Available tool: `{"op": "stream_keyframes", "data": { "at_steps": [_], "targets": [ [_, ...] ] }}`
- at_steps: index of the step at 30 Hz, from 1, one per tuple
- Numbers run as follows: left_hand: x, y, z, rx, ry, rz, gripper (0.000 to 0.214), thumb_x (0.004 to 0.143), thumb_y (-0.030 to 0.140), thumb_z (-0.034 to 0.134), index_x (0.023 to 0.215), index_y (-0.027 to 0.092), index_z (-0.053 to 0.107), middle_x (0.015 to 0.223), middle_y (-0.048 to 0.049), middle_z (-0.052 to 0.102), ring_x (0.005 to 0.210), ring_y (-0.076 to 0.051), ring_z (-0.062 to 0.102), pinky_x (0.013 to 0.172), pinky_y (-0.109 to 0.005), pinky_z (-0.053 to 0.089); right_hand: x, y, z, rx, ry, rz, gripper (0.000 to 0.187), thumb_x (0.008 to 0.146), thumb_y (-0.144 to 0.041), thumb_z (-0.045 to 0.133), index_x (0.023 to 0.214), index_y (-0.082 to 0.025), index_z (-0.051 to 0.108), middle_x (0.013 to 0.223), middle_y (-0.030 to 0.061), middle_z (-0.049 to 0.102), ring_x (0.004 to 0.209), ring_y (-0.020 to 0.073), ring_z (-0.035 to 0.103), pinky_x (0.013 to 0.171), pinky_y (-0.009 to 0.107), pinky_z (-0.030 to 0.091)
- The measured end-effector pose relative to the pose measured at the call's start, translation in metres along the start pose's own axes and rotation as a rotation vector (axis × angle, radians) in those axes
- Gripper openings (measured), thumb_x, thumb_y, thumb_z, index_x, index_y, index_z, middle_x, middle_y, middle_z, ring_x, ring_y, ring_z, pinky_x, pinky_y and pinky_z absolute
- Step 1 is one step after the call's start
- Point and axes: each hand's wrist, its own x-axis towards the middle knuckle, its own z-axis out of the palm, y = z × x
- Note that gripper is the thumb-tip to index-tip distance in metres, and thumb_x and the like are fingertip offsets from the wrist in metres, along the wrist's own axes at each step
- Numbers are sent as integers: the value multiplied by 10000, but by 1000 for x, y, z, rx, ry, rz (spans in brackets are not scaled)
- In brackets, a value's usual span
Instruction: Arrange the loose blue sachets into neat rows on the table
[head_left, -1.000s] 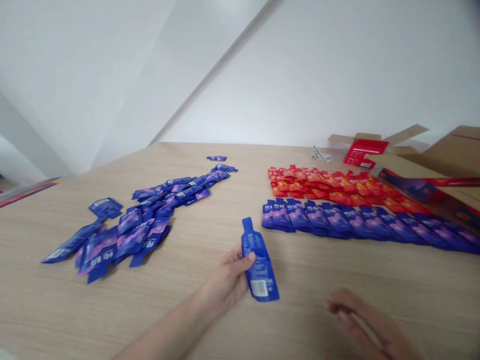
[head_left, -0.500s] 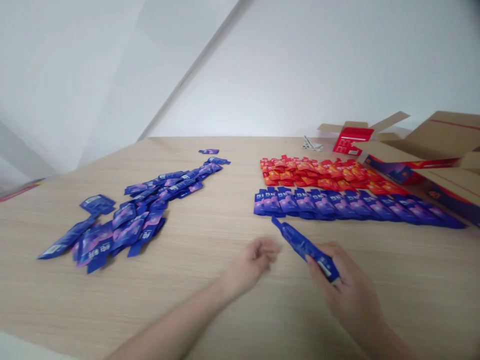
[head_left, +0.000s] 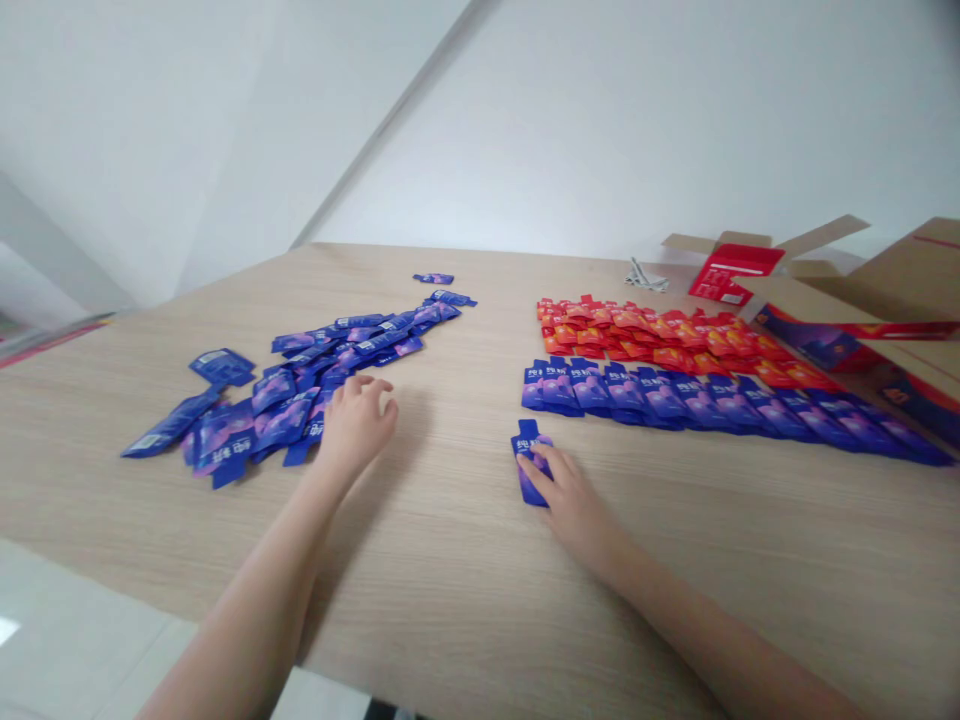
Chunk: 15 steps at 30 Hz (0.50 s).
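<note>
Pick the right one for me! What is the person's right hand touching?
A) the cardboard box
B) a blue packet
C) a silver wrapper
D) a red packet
B. The fingers of the right hand rest on a blue packet lying on the wooden table, just in front of the neat blue row.

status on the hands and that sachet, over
Right hand resting on a blue foil sachet, flat on the wooden table. Left hand curled, empty, at the edge of the loose blue sachet pile. Neat blue sachet row just ahead of that sachet.
</note>
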Motion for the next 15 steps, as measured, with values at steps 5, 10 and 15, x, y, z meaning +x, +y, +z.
{"op": "stream_keyframes", "data": {
  "at_steps": [5,10,15],
  "targets": [
    [-12,-65,-21,188,41,-225,647,878,600,428,1364,181,511,1405,-230,406,1290,-452,405,985,-546,384,6,-7,13,-5,9,68,534,957,-339,474,1404,-48,456,1477,231,366,1385,356,318,1111,540,370],
    [-37,-94,-13,251,-116,-254,915,795,760,441,1501,187,337,1487,-253,343,1335,-479,356,1028,-556,323,10,-18,19,-7,-3,77,586,971,-386,388,1445,-44,395,1536,214,284,1439,341,216,1141,543,313],
    [-31,-96,-5,291,-84,-134,815,869,662,415,1507,166,312,1471,-228,407,1321,-412,408,1029,-509,355,9,-17,18,-20,-20,65,623,971,-412,389,1464,-33,358,1554,208,243,1443,331,208,1151,529,303]
  ]
}}
